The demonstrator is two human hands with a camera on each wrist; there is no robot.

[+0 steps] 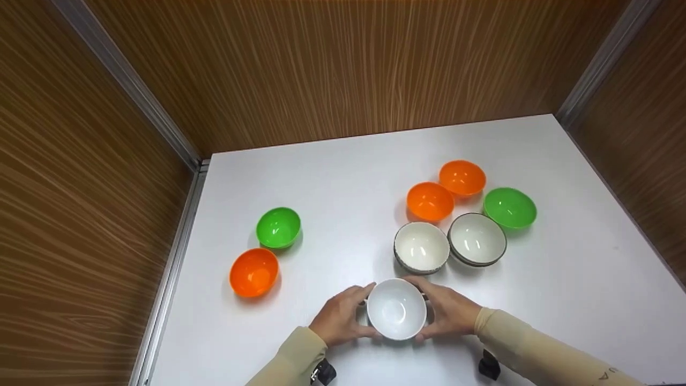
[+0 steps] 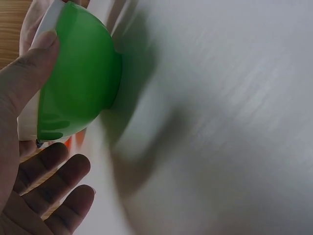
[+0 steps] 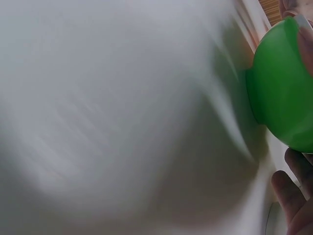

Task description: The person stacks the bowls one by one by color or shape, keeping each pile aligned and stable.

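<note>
Near the front of the table, a white bowl (image 1: 396,309) with small dark handles at its sides is held between both hands. In the wrist views a green bowl (image 2: 80,73) is beneath it, with a white rim standing out above the green one. My left hand (image 1: 343,316) grips the left side, its thumb against the bowls and several fingers spread below in the left wrist view. On the right side my right hand (image 1: 447,308) grips them, fingers at the far edge and thumb at the near edge. The green bowl's base appears tilted just above the table surface.
Behind the hands stand a cream bowl (image 1: 422,247) and stacked dark-rimmed bowls (image 1: 477,239). Farther back are two orange bowls (image 1: 430,202) and a green one (image 1: 509,208). At left, a green bowl (image 1: 278,228) touches an orange bowl (image 1: 254,272). Wood-grain panels (image 1: 343,69) enclose the white table.
</note>
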